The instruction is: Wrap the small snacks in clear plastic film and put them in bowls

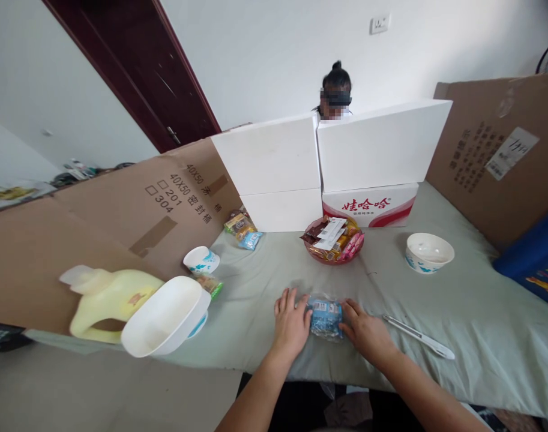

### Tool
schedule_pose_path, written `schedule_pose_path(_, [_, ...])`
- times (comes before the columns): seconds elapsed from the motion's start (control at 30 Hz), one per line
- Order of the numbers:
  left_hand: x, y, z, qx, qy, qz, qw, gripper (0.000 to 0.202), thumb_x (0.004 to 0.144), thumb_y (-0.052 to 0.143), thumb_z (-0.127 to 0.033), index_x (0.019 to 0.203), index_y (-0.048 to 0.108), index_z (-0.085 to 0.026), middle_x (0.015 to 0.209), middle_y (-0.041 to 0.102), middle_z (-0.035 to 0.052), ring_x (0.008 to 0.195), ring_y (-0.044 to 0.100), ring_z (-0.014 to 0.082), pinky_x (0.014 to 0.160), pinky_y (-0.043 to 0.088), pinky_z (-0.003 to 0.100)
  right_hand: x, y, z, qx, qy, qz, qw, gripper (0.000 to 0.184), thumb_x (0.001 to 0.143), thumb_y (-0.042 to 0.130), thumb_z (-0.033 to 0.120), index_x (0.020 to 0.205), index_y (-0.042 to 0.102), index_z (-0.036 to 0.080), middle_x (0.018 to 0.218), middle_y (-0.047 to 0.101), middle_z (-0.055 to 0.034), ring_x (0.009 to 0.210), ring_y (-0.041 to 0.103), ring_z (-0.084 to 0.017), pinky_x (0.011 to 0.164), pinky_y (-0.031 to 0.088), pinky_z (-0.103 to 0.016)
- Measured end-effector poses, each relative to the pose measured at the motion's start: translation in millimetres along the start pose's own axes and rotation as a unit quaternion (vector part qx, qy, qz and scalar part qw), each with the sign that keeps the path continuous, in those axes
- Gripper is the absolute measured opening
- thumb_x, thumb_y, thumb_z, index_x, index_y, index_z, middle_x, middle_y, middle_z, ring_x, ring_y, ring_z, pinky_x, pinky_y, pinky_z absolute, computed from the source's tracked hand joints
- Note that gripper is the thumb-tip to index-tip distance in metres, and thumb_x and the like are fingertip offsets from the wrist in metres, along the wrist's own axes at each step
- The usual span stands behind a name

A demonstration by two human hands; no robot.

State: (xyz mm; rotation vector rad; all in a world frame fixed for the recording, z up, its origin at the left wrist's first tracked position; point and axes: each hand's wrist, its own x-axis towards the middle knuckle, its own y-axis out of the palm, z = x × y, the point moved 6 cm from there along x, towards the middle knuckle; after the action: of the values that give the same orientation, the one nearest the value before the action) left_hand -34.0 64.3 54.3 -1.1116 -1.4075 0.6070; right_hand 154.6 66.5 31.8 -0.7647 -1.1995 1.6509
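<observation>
A blue packet in clear plastic wrap lies on the cloth-covered table between my two hands. My left hand rests palm down on the cloth, fingers stretched out and thumb side against the packet's left edge. On the other side, my right hand touches the packet's right edge with its thumb and fingertips, the fingers apart. To the right of that hand lies a white and grey utility knife. Beyond the packet, a pink bowl holds several wrapped snacks and white paper slips.
At left stand a pale yellow jug, a tilted white basin and a paper bowl. Snack packets lie farther back. Another paper bowl and a blue container are at right. White boxes and cardboard wall the table; a person is behind.
</observation>
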Motion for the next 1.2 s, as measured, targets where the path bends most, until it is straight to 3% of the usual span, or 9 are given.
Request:
schedule_pose_path(0.1, [1,-13.9,-15,-0.065,0.052,-0.030,0.996,0.029,0.089,0.046,-0.011,0.107,0.066,-0.022,0.106,0.064,0.0108,0.105,0.056,0.0268,0.089,0.048,0.046,5,-7,6,0.009,-0.026,0.001,1.000,0.037,0.094,0.036,0.011,0.122,0.057,0.022,0.119,0.065,-0.0089,0.091,0.069,-0.018,0.075,0.050,-0.026])
schedule_pose_path(0.23, [6,-13.1,-44,-0.104,0.152,0.054,0.981,0.037,0.087,0.050,-0.010,0.120,0.059,-0.021,0.111,0.064,0.0094,0.110,0.055,0.0258,0.098,0.043,0.048,15,-12,7,0.011,0.000,0.023,1.000,0.036,0.095,0.034,0.013,0.118,0.060,0.023,0.099,0.072,-0.0066,0.084,0.069,-0.018,0.069,0.048,-0.025])
schedule_pose_path(0.4, [-4,-26.1,-58,-0.079,0.196,0.103,0.972,0.025,0.089,0.045,-0.011,0.084,0.067,-0.022,0.076,0.061,0.0040,0.084,0.058,0.0217,0.093,0.045,0.046,18,-16,5,0.005,-0.007,0.037,0.999,0.030,0.097,0.041,0.024,0.119,0.062,0.025,0.092,0.073,-0.0065,0.087,0.069,-0.022,0.072,0.048,-0.028])
schedule_pose_path(0.53, [-39,-28.1,-69,-0.123,0.243,0.291,0.917,0.008,0.084,0.059,-0.021,0.084,0.067,-0.024,0.076,0.062,0.0020,0.071,0.060,0.0197,0.064,0.048,0.030,17,-12,4,0.006,-0.031,0.053,0.998,0.039,0.094,0.045,0.021,0.133,0.052,0.024,0.103,0.070,-0.0073,0.097,0.066,-0.022,0.080,0.048,-0.029])
schedule_pose_path(0.63, [-50,-24.7,-72,-0.148,0.216,0.388,0.884,0.008,0.082,0.063,-0.024,0.090,0.066,-0.025,0.080,0.064,0.0003,0.068,0.062,0.0174,0.061,0.048,0.026,18,-4,3,0.003,-0.018,0.072,0.997,0.046,0.094,0.046,0.026,0.139,0.044,0.020,0.112,0.066,-0.0111,0.089,0.068,-0.023,0.073,0.051,-0.031])
schedule_pose_path(0.77, [-23,-16.4,-63,-0.128,0.117,0.304,0.937,0.021,0.089,0.048,-0.014,0.102,0.062,-0.022,0.107,0.062,0.0042,0.099,0.059,0.0194,0.087,0.047,0.030,17,6,0,0.007,-0.020,0.081,0.996,0.058,0.087,0.060,0.037,0.140,0.042,0.021,0.130,0.055,-0.0162,0.097,0.067,-0.027,0.079,0.053,-0.036])
schedule_pose_path(0.9, [-4,6.0,-38,-0.060,0.047,0.271,0.960,0.058,0.076,0.071,-0.025,0.130,0.050,-0.021,0.133,0.051,0.0107,0.125,0.044,0.0321,0.103,0.038,0.047,12,13,-3,0.023,-0.049,0.090,0.994,0.089,0.067,0.080,0.039,0.143,0.038,0.021,0.148,0.038,-0.0185,0.117,0.057,-0.033,0.095,0.048,-0.045])
schedule_pose_path(1.03, [9,11.7,-18,-0.123,0.047,0.274,0.953,0.061,0.072,0.075,-0.025,0.129,0.053,-0.025,0.125,0.058,0.0076,0.119,0.049,0.0290,0.103,0.038,0.044,8,18,-4,0.022,-0.057,0.095,0.994,0.101,0.054,0.088,0.037,0.142,0.041,0.020,0.149,0.037,-0.0191,0.124,0.051,-0.036,0.100,0.045,-0.045])
schedule_pose_path(1.2, [60,-12.5,-6,-0.273,-0.035,0.176,0.945,0.050,0.075,0.072,-0.023,0.122,0.054,-0.021,0.113,0.064,0.0063,0.101,0.060,0.0221,0.091,0.048,0.036,6,21,-4,0.026,-0.053,0.092,0.994,0.101,0.054,0.088,0.037,0.142,0.042,0.017,0.151,0.033,-0.0190,0.125,0.050,-0.036,0.102,0.044,-0.045])
